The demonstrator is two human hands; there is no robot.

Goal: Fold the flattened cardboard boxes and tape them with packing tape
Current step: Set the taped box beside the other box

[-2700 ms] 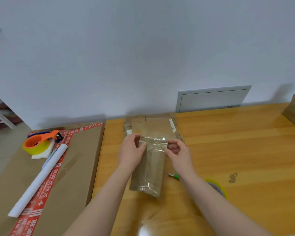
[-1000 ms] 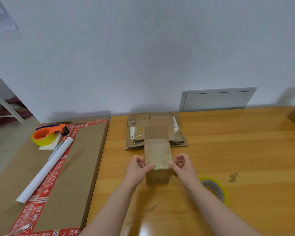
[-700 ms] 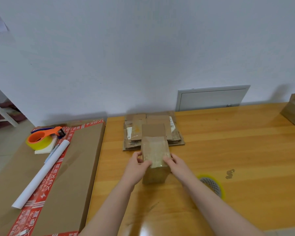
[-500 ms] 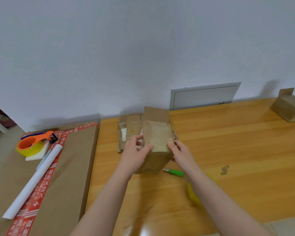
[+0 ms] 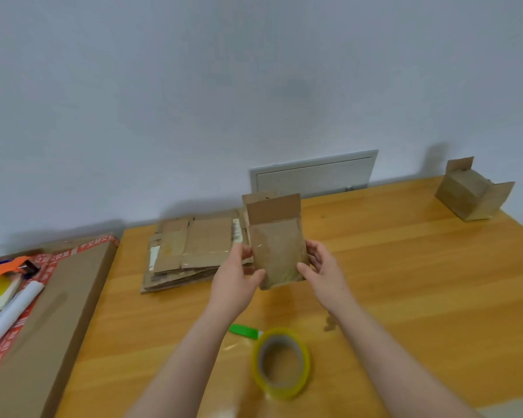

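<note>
Both hands hold one small cardboard box point(image 5: 277, 251) up off the wooden table point(image 5: 405, 282), over its middle and toward the far edge. The glossy taped face is turned to the camera, and one bare flap stands open at the top.

Left hand point(image 5: 234, 277): thumb pressed on the lower left of the taped face, the other fingers curled behind the box's left side, clamped on it. Right hand point(image 5: 323, 271): thumb on the lower right of the face, fingers wrapped round the right edge, likewise clamped.

Stack of flattened boxes point(image 5: 191, 251) lies against the far edge, toward the far-left corner, just left of the held box. It is uneven, with some tape and white labels showing.

Roll of clear yellowish tape point(image 5: 281, 362) lies flat near the near edge, between the forearms. A green-handled tool point(image 5: 243, 331) lies just beyond the roll, partly under the left forearm; its kind is unclear.

An assembled box point(image 5: 471, 191) with flaps up sits at the far-right corner.

Beside the left edge is a large flat carton point(image 5: 58, 297) with red printed tape. It carries an orange tape dispenser point(image 5: 3, 268) and a white rolled tube point(image 5: 9, 312). The picture is slightly blurred.
</note>
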